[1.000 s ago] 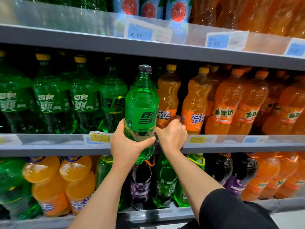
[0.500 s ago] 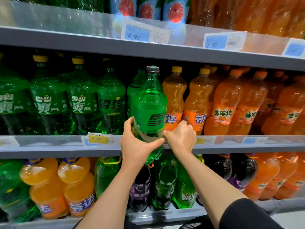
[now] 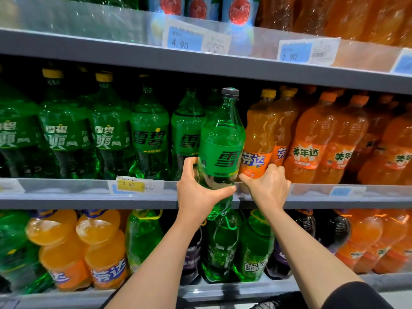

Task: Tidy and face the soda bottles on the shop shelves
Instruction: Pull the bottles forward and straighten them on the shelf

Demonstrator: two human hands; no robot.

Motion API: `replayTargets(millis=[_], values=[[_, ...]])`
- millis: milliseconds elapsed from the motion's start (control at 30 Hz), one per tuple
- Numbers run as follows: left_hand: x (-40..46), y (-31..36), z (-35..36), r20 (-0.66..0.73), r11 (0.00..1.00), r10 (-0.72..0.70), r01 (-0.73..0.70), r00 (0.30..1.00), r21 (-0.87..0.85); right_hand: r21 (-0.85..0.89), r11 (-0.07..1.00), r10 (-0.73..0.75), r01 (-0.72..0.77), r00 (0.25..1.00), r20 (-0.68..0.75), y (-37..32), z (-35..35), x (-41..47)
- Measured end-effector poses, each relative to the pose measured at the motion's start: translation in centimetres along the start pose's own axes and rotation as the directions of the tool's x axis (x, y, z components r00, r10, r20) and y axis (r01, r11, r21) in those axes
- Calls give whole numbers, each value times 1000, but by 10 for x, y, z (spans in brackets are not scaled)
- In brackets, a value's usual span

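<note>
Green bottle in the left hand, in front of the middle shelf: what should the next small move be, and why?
Probably lift the green bottle over the clear shelf lip and set it down beside the other green ones. The left hand holds it with its base below the lip, while the right hand grips the orange bottle next to it.

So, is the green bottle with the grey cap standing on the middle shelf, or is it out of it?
Out. The left hand grips the green bottle in front of the middle shelf; its base hangs below the shelf edge.
</note>
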State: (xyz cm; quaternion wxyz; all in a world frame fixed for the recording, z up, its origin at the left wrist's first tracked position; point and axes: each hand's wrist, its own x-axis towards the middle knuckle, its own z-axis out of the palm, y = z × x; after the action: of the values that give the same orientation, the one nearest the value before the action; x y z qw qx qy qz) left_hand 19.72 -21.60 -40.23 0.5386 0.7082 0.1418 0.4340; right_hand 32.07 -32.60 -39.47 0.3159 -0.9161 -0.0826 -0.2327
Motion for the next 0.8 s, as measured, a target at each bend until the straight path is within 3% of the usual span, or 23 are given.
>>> replayTargets(millis=[200,267,333,400,500,567,667,800], values=[[1,2,0,9,999,-9,9,1000,-38,44,999,-10,11,1000,-17,6,-1,-1],[2,3,1,7,998,-12,12,1000,-58,277,954,-70,111,986,-154,1,-7,-10],[3,4,3,1,995,-14,14,1000,-94,556,779,-180,290,953,-244,-10,-21,-22],[5,6,8,-15,990,-15,13,1000,-142,688,635,-320,353,930,-181,-20,-36,-32],[8,9,17,-33,980,-11,4,999,-199,763,600,-457,240,886,80,-32,-46,-37],[9,9,23,-19,978,7,-11,1000,-207,769,616,-437,172,887,151,-32,-45,-34],[9,9,29,51,983,44,-34,998,-182,765,628,-364,144,923,125,-28,-46,-26],[8,11,25,58,990,143,-142,988,-20,778,620,-314,98,940,132,-25,-46,-19]])
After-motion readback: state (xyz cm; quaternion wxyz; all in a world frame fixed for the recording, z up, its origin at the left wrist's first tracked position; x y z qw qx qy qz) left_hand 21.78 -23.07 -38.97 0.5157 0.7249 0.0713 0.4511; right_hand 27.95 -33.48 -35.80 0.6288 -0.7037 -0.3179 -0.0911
